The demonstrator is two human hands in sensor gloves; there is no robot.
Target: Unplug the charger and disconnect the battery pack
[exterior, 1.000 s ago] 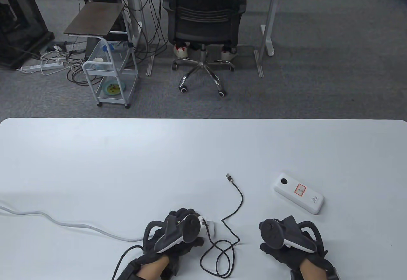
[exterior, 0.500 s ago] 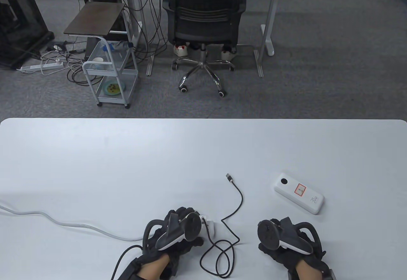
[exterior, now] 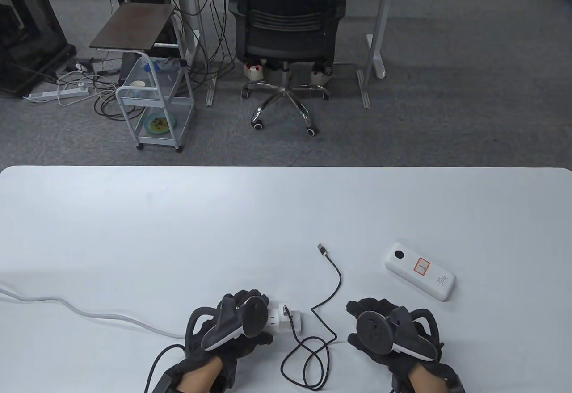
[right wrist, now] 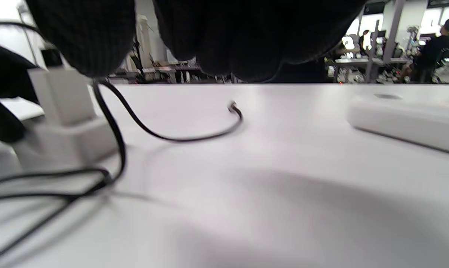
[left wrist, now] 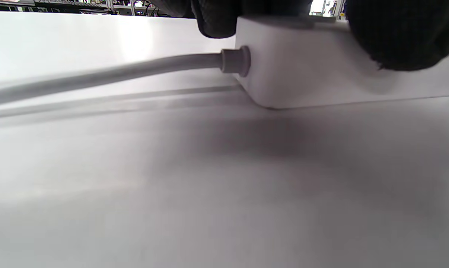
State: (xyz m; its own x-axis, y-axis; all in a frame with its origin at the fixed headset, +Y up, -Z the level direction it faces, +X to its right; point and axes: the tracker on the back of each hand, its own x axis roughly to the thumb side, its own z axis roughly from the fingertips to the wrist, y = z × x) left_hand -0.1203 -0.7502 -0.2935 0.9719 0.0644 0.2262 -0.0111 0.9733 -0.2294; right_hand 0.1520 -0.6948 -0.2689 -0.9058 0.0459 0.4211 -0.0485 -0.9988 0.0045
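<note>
A white charger (exterior: 286,310) stands plugged into a small white power strip (exterior: 296,324) near the table's front edge. My left hand (exterior: 259,317) holds the strip's left end, fingers on top of it (left wrist: 217,18). The charger's black cable (exterior: 333,292) loops on the table and ends in a free plug (exterior: 321,248). The white battery pack (exterior: 420,277) lies apart at the right, with nothing plugged into it. My right hand (exterior: 362,319) is empty and hovers right of the charger, fingers spread; the charger also shows in the right wrist view (right wrist: 60,96).
The strip's grey cord (exterior: 89,312) runs off the table's left edge. The white table (exterior: 223,214) stretches far behind the objects. An office chair (exterior: 286,31) and a cart (exterior: 152,107) stand on the floor beyond it.
My left hand has slid left and back along the strip, uncovering the charger. My right hand has moved left toward the charger and stretched its fingers forward.
</note>
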